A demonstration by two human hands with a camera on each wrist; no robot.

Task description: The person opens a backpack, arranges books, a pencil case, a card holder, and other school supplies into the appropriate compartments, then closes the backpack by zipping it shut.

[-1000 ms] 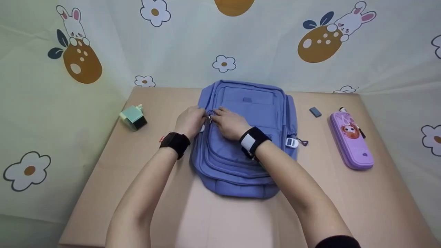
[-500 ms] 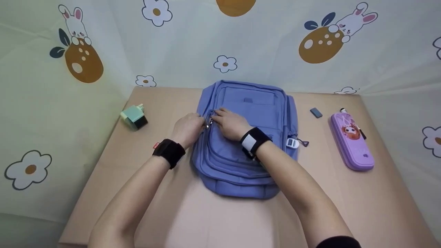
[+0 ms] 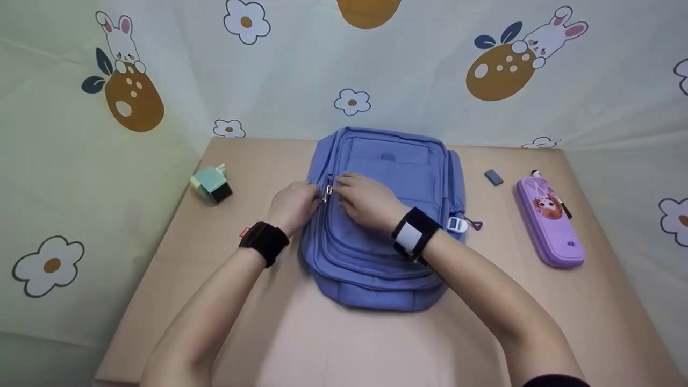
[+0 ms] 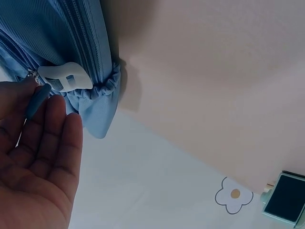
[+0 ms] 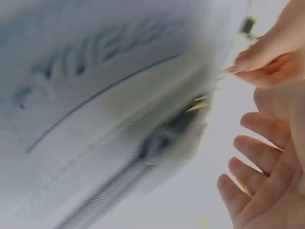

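Observation:
A blue backpack [image 3: 387,177] lies front side up on the tabletop. My left hand [image 3: 294,207] is at the left side of its front pocket and, in the left wrist view, pinches a blue zipper pull [image 4: 37,101] between thumb and finger. The metal zipper slider [image 3: 329,190] shows between my two hands. My right hand [image 3: 371,200] is over the pocket beside the zip, its fingertips near the slider. In the right wrist view the right fingers [image 5: 257,155] are spread and relaxed, holding nothing; lettering on the backpack is blurred there.
A mint-green block-shaped item [image 3: 211,184] with a black face stands at the left. At the right are a grey-blue eraser-like block [image 3: 493,177] and a purple pencil case [image 3: 549,223], with a dark pen-like item partly behind it. A printed cloth [image 3: 290,70] hangs behind.
My left hand has slid slightly down and left along the zip, the slider moving a little toward me. My right hand has loosened from the zip and its wrist has shifted right and down.

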